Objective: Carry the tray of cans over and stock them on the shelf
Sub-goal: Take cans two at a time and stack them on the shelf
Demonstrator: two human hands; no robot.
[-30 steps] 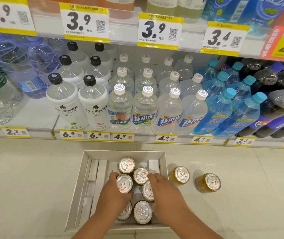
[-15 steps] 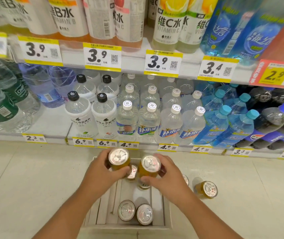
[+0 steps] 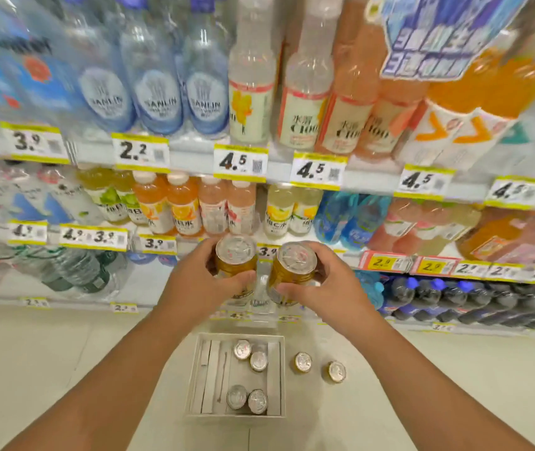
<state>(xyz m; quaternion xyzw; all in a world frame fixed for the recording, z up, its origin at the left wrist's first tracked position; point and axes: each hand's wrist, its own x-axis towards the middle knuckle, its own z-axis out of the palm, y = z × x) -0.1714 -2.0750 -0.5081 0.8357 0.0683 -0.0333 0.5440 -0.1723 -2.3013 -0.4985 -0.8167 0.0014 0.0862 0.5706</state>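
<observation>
My left hand [image 3: 194, 284] grips a yellow can with a silver lid [image 3: 236, 255], held upright in front of the shelves. My right hand [image 3: 328, 284] grips a second yellow can [image 3: 293, 265], tilted slightly toward the first. Both cans hover side by side, close together, at about the height of the shelf edge with the 3.9 tags [image 3: 158, 244]. Far below on the floor lies the white cardboard tray [image 3: 209, 375] with several cans [image 3: 246, 398] standing in it. Two more cans [image 3: 302, 362] stand on the floor right of the tray.
Shelves packed with bottles fill the view: clear water bottles [image 3: 158, 92] on top, orange and yellow drinks [image 3: 181, 206] in the middle row, dark cola bottles [image 3: 454, 301] low on the right. Yellow price tags line each shelf edge. Pale floor tiles [image 3: 48, 353] surround the tray.
Both hands closed on a can each in the tray and lifted them high in front of the shelves. The view has risen, so upper shelves show and the tray looks smaller.
</observation>
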